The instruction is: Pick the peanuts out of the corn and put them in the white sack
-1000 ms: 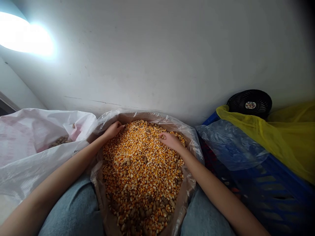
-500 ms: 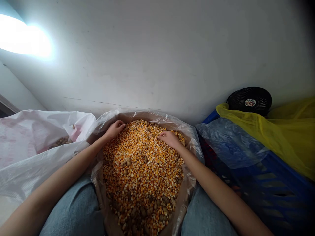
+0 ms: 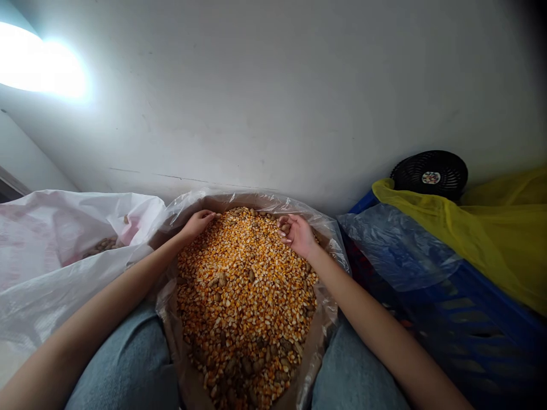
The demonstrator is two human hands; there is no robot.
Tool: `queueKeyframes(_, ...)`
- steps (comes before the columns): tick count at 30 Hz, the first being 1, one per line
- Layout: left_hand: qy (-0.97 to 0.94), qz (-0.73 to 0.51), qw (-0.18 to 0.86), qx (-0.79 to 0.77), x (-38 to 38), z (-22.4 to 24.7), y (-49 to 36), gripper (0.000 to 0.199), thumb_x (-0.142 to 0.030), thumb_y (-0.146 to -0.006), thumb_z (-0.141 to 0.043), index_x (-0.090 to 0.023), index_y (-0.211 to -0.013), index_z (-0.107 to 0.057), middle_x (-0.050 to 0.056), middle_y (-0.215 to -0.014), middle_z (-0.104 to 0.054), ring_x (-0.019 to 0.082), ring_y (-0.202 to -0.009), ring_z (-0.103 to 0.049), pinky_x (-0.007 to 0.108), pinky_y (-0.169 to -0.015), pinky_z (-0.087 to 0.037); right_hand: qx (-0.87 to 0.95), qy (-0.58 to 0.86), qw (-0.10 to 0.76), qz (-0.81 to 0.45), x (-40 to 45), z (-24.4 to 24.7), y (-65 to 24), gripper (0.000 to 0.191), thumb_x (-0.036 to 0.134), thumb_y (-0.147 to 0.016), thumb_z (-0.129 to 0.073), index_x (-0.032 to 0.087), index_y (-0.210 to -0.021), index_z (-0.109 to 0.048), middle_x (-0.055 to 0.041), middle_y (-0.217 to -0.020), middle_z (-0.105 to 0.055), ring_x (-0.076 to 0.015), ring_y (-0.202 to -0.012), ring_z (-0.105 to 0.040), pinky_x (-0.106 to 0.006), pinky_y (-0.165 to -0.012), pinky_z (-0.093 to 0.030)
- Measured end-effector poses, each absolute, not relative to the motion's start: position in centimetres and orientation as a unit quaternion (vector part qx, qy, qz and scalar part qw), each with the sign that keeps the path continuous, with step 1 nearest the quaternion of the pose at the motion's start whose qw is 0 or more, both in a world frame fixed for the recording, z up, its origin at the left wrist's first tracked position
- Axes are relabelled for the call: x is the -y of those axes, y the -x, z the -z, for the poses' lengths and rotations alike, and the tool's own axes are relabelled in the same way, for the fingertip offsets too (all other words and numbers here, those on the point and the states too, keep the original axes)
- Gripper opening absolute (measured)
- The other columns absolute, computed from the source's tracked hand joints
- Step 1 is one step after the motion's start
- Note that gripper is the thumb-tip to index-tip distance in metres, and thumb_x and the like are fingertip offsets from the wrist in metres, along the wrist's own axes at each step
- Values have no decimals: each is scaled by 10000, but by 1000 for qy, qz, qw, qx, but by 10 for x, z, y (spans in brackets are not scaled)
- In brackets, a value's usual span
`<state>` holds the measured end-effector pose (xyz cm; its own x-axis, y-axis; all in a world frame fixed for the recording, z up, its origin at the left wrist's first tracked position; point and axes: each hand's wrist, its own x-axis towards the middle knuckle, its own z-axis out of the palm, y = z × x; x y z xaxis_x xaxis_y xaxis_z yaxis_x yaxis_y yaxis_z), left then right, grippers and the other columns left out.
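Yellow-orange corn kernels [image 3: 252,273] fill a clear plastic bag [image 3: 331,236] between my knees. Unshelled peanuts [image 3: 222,279] lie scattered among the kernels, more thickly near the front. My right hand [image 3: 301,234] is above the far right of the corn, palm turned partly up, its curled fingers closed around peanuts [image 3: 285,228]. At the far left edge of the heap, my left hand [image 3: 199,224] has its fingers pressed together close to the kernels. Whatever lies between those fingertips is too small to make out.
On the left stands a white sack [image 3: 141,205] with peanuts [image 3: 102,246] inside. To the right, a blue plastic crate [image 3: 478,319] carries clear plastic [image 3: 401,245], yellow mesh [image 3: 491,233] and a black fan [image 3: 429,175]. A pale wall [image 3: 256,102] rises behind.
My right hand has risen slightly and turned from palm down to palm partly up, showing peanuts in its fingers. The left hand's fingers have straightened a little at the heap's edge.
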<state>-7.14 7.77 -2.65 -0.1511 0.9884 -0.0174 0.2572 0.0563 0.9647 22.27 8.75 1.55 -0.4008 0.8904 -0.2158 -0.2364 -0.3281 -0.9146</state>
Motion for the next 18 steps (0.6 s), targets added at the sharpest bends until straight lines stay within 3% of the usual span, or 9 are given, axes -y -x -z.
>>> queueKeyframes(4, -366, -529, 617, -454, -75, 10, 67, 141, -282, -691, -519, -164, -767, -524, -31, -587, -444, 55, -432, -357, 170, -356, -236, 547, 470, 328, -610, -83, -3, -215, 222, 397, -674, -518, 180, -719, -506, 37, -547, -425, -58, -408, -325, -167, -349, -182)
queueKeyframes(7, -293, -559, 684, -366, -74, 1, 67, 46, -196, -698, -472, -159, -720, -488, -24, -609, -448, 45, -425, -355, 157, -336, -243, 672, 524, 252, -458, -78, 7, -205, 209, 361, -696, -510, 191, -805, -558, 31, -554, -472, -69, -416, -361, -182, -393, -252)
queueKeyframes(13, -241, -573, 702, -348, -75, 2, 70, 77, -204, -716, -417, -145, -708, -466, -11, -601, -453, 44, -407, -359, 149, -321, -251, 835, 514, 92, -174, -71, 13, -186, 314, 317, -782, -407, 262, -1072, -514, -14, -770, -622, -131, -570, -522, -231, -532, -347)
queueKeyframes(18, -363, -500, 611, -495, -76, 18, 59, 222, -381, -719, -475, -163, -680, -468, -63, -483, -343, 33, -331, -203, 166, -304, -128, 850, 508, 83, -111, -69, 10, -179, 265, 302, -795, -384, 262, -1011, -531, -18, -742, -615, -145, -617, -532, -230, -540, -326)
